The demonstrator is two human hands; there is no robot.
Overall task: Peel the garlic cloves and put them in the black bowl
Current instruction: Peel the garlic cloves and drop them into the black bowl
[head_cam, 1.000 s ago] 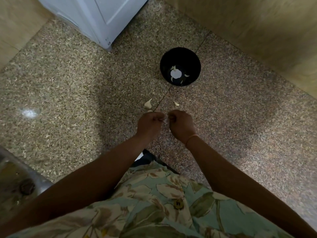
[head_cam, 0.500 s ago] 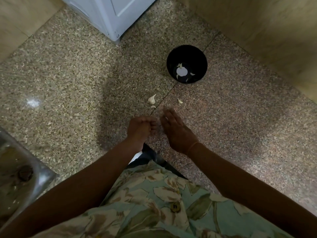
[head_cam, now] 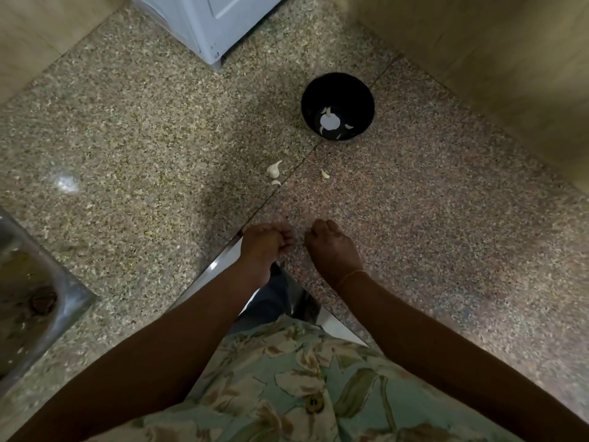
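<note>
The black bowl (head_cam: 310, 100) stands on the speckled stone counter, far from me and slightly right, with a few peeled garlic cloves (head_cam: 349, 126) in its bottom. A larger unpeeled garlic piece (head_cam: 274, 169) lies on the counter between the bowl and my hands, with a small clove (head_cam: 276, 183) just below it and another clove (head_cam: 324, 174) to its right. My left hand (head_cam: 264, 247) and my right hand (head_cam: 331, 250) hover near the counter's front edge, a small gap between them, fingers curled under. What the curled fingers hold is hidden.
A steel sink (head_cam: 35, 282) is set into the counter at the left. A white appliance (head_cam: 216, 23) stands at the back. Tan wall tiles (head_cam: 494, 59) run along the right. The counter's front edge (head_cam: 220, 263) is just under my left wrist.
My hands were pressed together on a clove, then the right hand opened flat. Now both are curled and apart, nearer the counter edge. The view has tilted down.
</note>
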